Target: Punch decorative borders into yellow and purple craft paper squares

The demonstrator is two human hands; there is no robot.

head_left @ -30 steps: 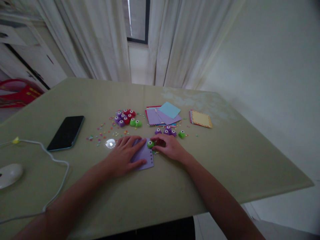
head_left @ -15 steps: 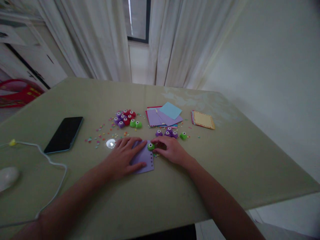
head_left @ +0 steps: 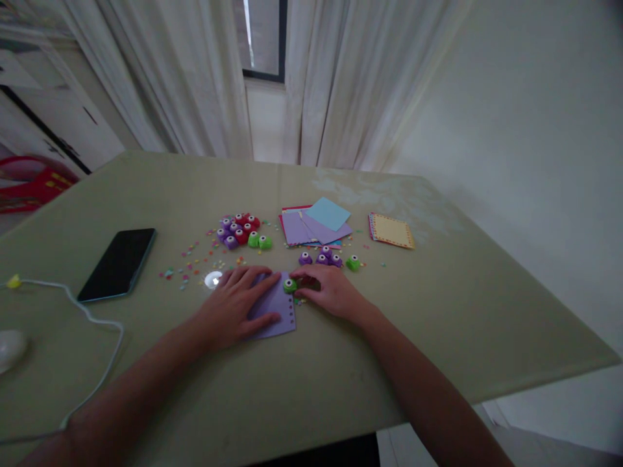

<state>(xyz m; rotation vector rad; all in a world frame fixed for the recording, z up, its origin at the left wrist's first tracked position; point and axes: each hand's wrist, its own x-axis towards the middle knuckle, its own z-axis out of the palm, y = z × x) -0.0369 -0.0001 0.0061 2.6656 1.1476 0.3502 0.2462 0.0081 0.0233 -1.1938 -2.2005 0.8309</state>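
your left hand (head_left: 238, 301) lies flat, fingers spread, on the purple card (head_left: 276, 311); your right hand (head_left: 302, 285) pinches the green punch (head_left: 290, 286) at the card's upper right edge. the table (head_left: 438, 318) stretches broadly to your right — its near edge sits well apart from the card. purple punches (head_left: 322, 260) stand just beyond your right hand — yellow marks on the red bag (head_left: 29, 196) are too small to read.

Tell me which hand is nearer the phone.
Left. The left hand lies on purple paper, right of the phone; the right hand, holding a green toy, is farther right.
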